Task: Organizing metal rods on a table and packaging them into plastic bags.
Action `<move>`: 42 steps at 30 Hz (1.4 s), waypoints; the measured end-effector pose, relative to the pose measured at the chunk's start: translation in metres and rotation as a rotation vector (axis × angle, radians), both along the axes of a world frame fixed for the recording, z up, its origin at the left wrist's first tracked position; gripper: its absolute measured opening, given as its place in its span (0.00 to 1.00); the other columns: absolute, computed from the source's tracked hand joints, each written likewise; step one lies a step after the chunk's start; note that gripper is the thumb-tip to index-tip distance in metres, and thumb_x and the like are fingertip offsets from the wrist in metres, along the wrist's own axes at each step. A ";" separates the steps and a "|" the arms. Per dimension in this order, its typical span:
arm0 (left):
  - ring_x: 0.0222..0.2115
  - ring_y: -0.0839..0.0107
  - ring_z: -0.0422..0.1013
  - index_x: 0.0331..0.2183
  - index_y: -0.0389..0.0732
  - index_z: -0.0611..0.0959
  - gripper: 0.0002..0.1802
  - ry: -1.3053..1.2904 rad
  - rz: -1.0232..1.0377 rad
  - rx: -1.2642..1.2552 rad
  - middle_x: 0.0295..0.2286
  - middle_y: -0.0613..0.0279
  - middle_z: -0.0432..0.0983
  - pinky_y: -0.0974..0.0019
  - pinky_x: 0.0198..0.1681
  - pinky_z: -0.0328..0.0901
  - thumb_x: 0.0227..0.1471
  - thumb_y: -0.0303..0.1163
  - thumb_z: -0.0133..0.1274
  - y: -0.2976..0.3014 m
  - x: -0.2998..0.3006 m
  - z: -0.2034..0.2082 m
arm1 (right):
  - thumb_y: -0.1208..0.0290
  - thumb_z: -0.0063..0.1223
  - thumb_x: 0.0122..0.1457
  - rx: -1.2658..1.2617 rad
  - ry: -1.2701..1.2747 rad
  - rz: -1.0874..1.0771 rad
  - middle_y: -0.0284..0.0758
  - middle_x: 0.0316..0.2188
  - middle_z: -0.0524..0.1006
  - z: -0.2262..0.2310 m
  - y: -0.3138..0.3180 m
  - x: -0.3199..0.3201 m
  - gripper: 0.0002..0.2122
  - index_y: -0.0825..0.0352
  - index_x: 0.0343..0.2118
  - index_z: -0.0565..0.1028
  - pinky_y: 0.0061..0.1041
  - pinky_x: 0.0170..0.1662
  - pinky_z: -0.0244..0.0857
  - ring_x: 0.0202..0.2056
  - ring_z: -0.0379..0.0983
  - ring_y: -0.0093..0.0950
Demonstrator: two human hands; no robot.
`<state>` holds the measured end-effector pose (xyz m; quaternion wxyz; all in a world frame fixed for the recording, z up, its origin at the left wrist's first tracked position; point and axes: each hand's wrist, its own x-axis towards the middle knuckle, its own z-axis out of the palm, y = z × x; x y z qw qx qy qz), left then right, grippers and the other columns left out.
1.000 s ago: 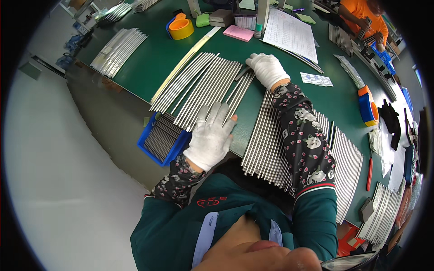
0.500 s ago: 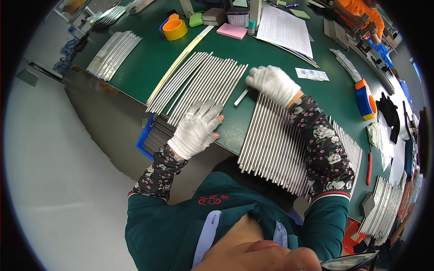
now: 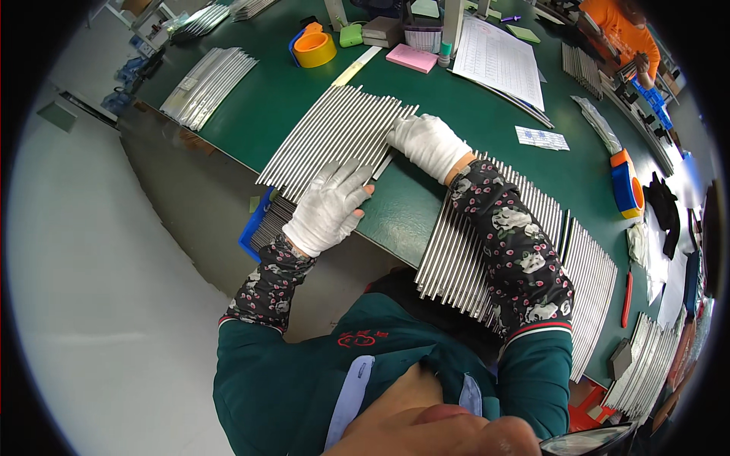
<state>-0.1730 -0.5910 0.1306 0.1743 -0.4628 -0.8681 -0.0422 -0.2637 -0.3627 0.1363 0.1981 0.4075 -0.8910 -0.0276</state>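
A row of slim silver metal rods (image 3: 323, 137) lies side by side on the green table, slanting to the left. My left hand (image 3: 327, 209), in a white glove with bare thumb and fingertip showing, lies flat with fingers spread over the near ends of these rods. At the row's right edge, my gloved right hand (image 3: 428, 146) is closed around a flat metal strip (image 3: 384, 163). Its near end shows below the fingers, beside the rods; the grip itself is hidden. Under my right forearm spreads a larger batch of rods (image 3: 460, 251).
A pale yellow strip (image 3: 357, 67) emerges beyond the rods. Tape dispensers (image 3: 314, 49) (image 3: 628, 186), a pink note pad (image 3: 411, 58) and printed sheets (image 3: 498, 64) stand around. Below the table edge is a blue bin (image 3: 262, 228) of rods. A person in orange (image 3: 620, 34) works at far right.
My right hand has moved left with the strip up to the rods. The rods have closed together leftward, covering much of the yellow strip. A gap shows within the right batch.
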 end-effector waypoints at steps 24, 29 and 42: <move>0.59 0.44 0.53 0.59 0.43 0.62 0.38 0.003 0.080 -0.103 0.57 0.45 0.58 0.40 0.61 0.45 0.59 0.61 0.31 0.161 0.075 -0.051 | 0.71 0.46 0.55 -0.340 0.065 -1.757 0.41 0.48 0.73 -0.060 0.577 0.280 0.17 0.62 0.49 0.71 0.39 0.50 0.67 0.50 0.71 0.41; 0.57 0.45 0.57 0.52 0.33 0.69 0.39 0.015 -0.015 -0.101 0.54 0.44 0.62 0.43 0.60 0.49 0.59 0.60 0.32 0.194 0.070 -0.041 | 0.67 0.32 0.63 -0.302 -0.240 -2.027 0.40 0.54 0.71 -0.085 0.611 0.286 0.24 0.59 0.63 0.56 0.39 0.50 0.67 0.52 0.70 0.39; 0.54 0.43 0.61 0.50 0.34 0.70 0.27 -0.083 -0.198 0.145 0.51 0.45 0.66 0.47 0.55 0.58 0.55 0.43 0.50 0.219 0.049 -0.032 | 0.61 0.45 0.56 -0.432 0.130 -1.781 0.46 0.36 0.78 -0.047 0.570 0.302 0.13 0.60 0.36 0.79 0.40 0.44 0.69 0.41 0.75 0.47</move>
